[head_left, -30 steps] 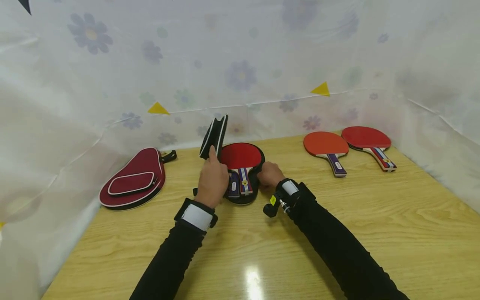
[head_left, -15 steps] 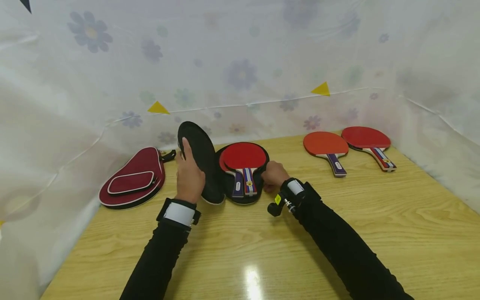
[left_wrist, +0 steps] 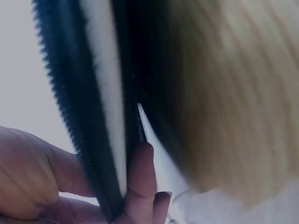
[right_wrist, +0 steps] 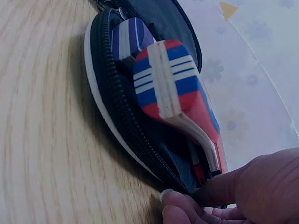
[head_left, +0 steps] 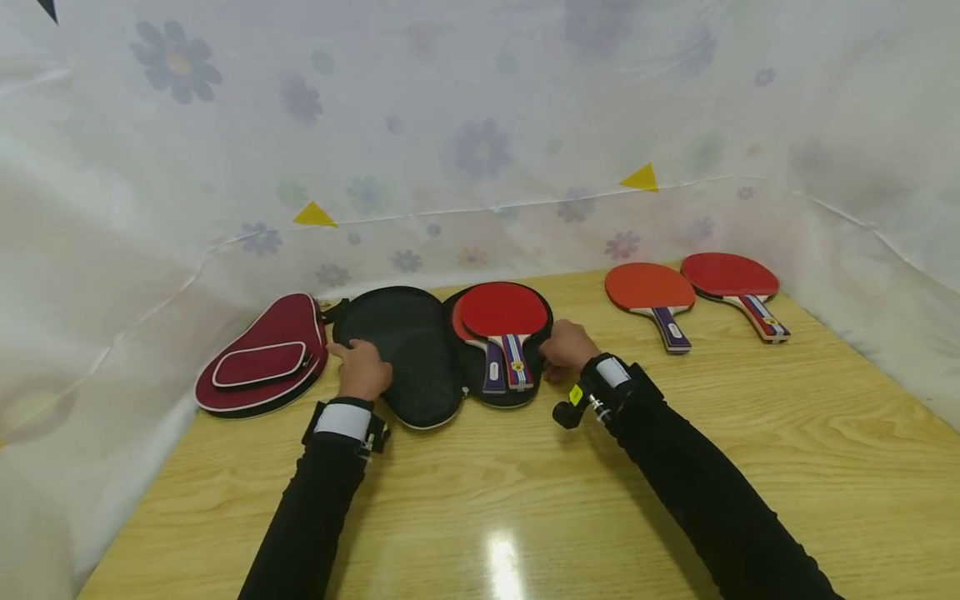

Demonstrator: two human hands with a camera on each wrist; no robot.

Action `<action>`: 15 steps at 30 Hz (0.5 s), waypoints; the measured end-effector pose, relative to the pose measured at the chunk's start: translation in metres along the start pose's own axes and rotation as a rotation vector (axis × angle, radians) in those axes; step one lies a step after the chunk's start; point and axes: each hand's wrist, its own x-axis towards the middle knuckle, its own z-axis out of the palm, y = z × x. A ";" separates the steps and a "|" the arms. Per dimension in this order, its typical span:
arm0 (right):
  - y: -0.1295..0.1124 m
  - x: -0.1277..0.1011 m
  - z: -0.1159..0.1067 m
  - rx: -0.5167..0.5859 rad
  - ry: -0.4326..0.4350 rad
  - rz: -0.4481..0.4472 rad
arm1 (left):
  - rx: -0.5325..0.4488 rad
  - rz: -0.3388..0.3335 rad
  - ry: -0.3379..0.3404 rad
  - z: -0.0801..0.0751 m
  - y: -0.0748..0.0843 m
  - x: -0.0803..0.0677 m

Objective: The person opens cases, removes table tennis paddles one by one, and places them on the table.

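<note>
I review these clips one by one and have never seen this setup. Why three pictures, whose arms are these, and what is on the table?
No machine here: a person in black sleeves wears three cameras. The wide picture comes from the head; the two close-ups come from cameras strapped to each wrist.

On the wooden table lies a black paddle case, opened flat, with two red table tennis paddles stacked in its right half. The left hand holds the edge of the open flap; the left wrist view shows fingers pinching the zipper rim. The right hand grips the case's edge beside the paddle handles.

A closed dark red case lies at the left, and two loose paddles lie at the right.
</note>
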 end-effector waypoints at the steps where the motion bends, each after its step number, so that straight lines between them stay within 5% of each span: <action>1: 0.000 0.000 0.000 0.001 -0.002 0.007 | 0.031 0.021 -0.006 0.000 -0.002 0.001; 15: -0.002 -0.002 0.002 -0.017 0.006 0.012 | 0.094 -0.046 -0.133 0.004 -0.020 0.008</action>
